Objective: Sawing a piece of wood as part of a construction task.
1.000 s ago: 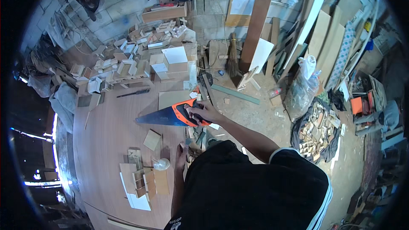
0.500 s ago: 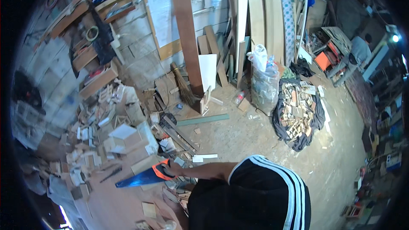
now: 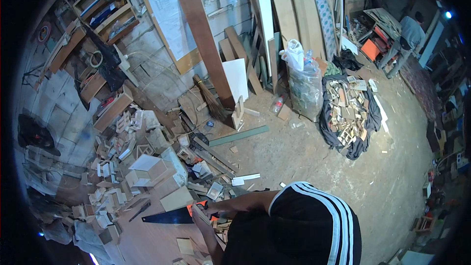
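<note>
A handsaw (image 3: pixel 169 217) with a dark blade and an orange and black handle points left above the brown worktop (image 3: pixel 142 243). My right hand (image 3: pixel 212 209) is closed round its handle. In front of the handle is my left hand (image 3: pixel 203 223), fingers closed on what looks like a small pale piece of wood (image 3: pixel 200 212). The two hands are close together, and the left one hides part of the handle. A square wood offcut (image 3: pixel 185 246) lies on the worktop near my left forearm. Beyond the blade rests a larger pale board (image 3: pixel 177 199), with a dark slim tool (image 3: pixel 140 211) to its left.
Small wooden boxes and offcuts (image 3: pixel 147 167) crowd the worktop's far side. On the floor are a green strip (image 3: pixel 239 135), a black sheet heaped with scraps (image 3: pixel 346 113) and a filled plastic bag (image 3: pixel 305 93). Boards (image 3: pixel 208 49) lean on the wall. Another person (image 3: pixel 408 37) stands far right.
My left hand has risen from below the saw to its handle, with the pale piece now visible. The saw stays in my right hand, its blade now darker. The view has shifted.
</note>
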{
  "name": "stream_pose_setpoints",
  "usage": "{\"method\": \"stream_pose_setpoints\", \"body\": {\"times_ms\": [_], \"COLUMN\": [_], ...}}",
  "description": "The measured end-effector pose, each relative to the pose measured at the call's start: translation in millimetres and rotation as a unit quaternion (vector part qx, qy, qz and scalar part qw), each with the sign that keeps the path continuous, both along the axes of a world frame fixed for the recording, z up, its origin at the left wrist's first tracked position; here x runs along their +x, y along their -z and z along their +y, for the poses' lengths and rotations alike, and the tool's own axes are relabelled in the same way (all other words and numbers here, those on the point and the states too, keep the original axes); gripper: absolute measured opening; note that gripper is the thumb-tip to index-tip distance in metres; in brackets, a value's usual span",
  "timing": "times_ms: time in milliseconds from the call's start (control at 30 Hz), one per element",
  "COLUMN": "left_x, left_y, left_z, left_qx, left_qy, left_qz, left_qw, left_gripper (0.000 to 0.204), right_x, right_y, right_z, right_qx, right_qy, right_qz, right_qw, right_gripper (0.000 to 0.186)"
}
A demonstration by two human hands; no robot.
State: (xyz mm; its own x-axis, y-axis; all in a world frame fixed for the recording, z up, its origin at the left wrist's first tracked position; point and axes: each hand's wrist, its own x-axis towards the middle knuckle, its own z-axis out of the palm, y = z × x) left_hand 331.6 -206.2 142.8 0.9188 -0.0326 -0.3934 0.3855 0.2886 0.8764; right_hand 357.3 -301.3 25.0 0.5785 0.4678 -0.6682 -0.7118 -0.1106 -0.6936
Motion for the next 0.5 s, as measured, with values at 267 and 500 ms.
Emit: {"method": "stream_pose_setpoints", "body": {"times_ms": [267,500], "left_x": [-13,-26], "left_y": [25,27], "left_z": [-12,-8], "left_qx": [-0.080,0.016], "left_qy": [0.104,0.128], "left_qz": [0.015,-0.036], "left_qw": [0.991,0.991], "left_gripper": [0.049,0.039], "right_x": [-37,-87], "right_y": [-19,-127], "right_z": [-51,-85], "right_qx": [0.038,0.016], "right_qy": [-0.059,0.117], "right_qz": [0.012,-0.158], "right_qw": [0.997,0.980], "right_gripper": [0.037,0.029]}}
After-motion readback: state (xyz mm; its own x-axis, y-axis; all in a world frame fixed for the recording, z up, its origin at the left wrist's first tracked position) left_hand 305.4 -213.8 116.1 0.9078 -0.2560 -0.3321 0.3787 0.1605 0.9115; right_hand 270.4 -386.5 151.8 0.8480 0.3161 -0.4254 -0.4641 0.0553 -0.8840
